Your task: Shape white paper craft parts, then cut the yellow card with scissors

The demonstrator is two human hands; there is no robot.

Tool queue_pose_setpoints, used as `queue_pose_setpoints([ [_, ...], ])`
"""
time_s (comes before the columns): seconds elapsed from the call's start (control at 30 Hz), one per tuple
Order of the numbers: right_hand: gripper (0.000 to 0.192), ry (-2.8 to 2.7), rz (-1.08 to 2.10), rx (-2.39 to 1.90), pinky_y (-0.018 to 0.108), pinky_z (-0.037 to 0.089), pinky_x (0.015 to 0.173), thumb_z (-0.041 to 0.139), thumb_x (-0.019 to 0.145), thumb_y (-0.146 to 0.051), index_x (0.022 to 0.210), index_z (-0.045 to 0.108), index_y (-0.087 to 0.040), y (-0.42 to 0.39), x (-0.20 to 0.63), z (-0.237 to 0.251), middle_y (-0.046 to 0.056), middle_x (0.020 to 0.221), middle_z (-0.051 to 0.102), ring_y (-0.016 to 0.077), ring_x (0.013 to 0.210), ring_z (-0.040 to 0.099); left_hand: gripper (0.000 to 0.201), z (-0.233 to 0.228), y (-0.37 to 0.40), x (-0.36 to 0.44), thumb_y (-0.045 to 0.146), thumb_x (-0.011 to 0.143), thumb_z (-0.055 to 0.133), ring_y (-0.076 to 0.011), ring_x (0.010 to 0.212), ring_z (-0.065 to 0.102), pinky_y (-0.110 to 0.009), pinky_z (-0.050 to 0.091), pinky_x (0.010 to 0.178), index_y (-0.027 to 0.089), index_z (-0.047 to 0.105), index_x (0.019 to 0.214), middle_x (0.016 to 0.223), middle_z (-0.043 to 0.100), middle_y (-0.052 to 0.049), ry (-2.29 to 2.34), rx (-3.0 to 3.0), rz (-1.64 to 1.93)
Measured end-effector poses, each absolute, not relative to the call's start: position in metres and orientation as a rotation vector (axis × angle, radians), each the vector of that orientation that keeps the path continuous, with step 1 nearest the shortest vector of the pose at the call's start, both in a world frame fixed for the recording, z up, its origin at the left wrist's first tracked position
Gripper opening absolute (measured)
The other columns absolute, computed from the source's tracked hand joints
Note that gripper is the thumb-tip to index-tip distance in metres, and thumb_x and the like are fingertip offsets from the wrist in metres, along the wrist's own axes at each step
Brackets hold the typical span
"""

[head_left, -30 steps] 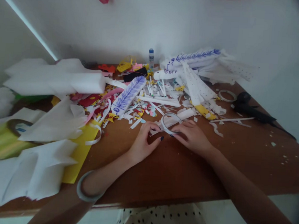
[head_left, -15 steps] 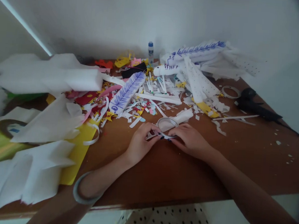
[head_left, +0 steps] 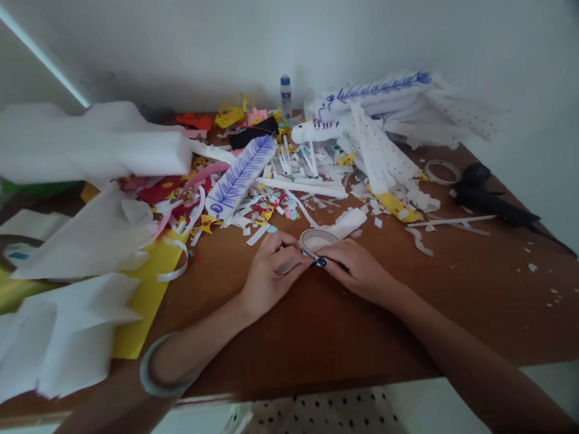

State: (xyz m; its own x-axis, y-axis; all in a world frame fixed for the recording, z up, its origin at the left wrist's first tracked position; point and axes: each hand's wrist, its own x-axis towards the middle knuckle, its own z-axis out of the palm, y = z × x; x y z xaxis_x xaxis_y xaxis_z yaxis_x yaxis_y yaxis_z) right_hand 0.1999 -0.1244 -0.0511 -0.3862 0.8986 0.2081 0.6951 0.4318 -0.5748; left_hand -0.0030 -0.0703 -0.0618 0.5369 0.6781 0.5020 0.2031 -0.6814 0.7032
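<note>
So both hands are down at the middle of the brown wooden table, working one small thing between them: a thin whitish tape ring that sits on the tabletop right at the near edge of the paper mess. The left hand has its fingers curled in and pinched onto a short pale strip at the ring's near side, and the right hand presses its dark-nailed fingertips onto the same spot, so the two hands touch each other there. A pale bangle sits on the left forearm. Just behind the ring there's a heap of white and coloured paper scraps, with a white paper feather with blue pen strokes lying in it. Further back a small glue bottle with a blue cap stands upright by the wall. Off to the right, well apart from the hands, lie black scissors and a second tape ring beside them.
</note>
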Motion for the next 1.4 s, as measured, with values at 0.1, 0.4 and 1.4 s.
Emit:
queue_pose_setpoints([
  [0.1, 0.023, -2.194, 0.473, -1.340, 0.031, 0.037, 0.077, 0.043, 0.093, -0.022, 0.099, 0.065, -0.021, -0.123, 0.200, -0.055, 0.004, 0.088, 0.071, 0.0174, 0.079, 0.060, 0.006, -0.061, -0.070, -0.002, 0.019, 0.083, 0.066, -0.0151, 0.081, 0.053, -0.031, 0.044, 0.071, 0.023, 0.067, 0.079, 0.084, 0.054, -0.002, 0.688, 2.203, 1.069],
  [0.4, 0.021, -2.063, 0.357, -1.269, 0.029, 0.034, 0.074, 0.049, 0.088, -0.019, 0.083, 0.069, -0.022, -0.130, 0.194, -0.050, -0.001, 0.077, 0.071, 0.0132, 0.072, 0.061, 0.010, -0.052, -0.077, -0.004, 0.015, 0.077, 0.073, -0.0114, 0.068, 0.048, -0.029, 0.037, 0.066, 0.020, 0.065, 0.071, 0.070, 0.054, 0.001, 0.593, 2.328, 1.270],
  [1.4, 0.026, -1.197, -0.240, -2.340, 0.050, 0.039, 0.085, 0.050, 0.084, -0.024, 0.099, 0.069, -0.014, -0.117, 0.370, -0.061, 0.017, 0.099, 0.066, 0.0312, 0.095, 0.058, 0.007, -0.057, -0.060, -0.009, 0.016, 0.086, 0.061, -0.0153, 0.084, 0.060, -0.030, 0.046, 0.076, 0.021, 0.065, 0.089, 0.085, 0.066, -0.003, 0.594, 2.205, 1.077],
])
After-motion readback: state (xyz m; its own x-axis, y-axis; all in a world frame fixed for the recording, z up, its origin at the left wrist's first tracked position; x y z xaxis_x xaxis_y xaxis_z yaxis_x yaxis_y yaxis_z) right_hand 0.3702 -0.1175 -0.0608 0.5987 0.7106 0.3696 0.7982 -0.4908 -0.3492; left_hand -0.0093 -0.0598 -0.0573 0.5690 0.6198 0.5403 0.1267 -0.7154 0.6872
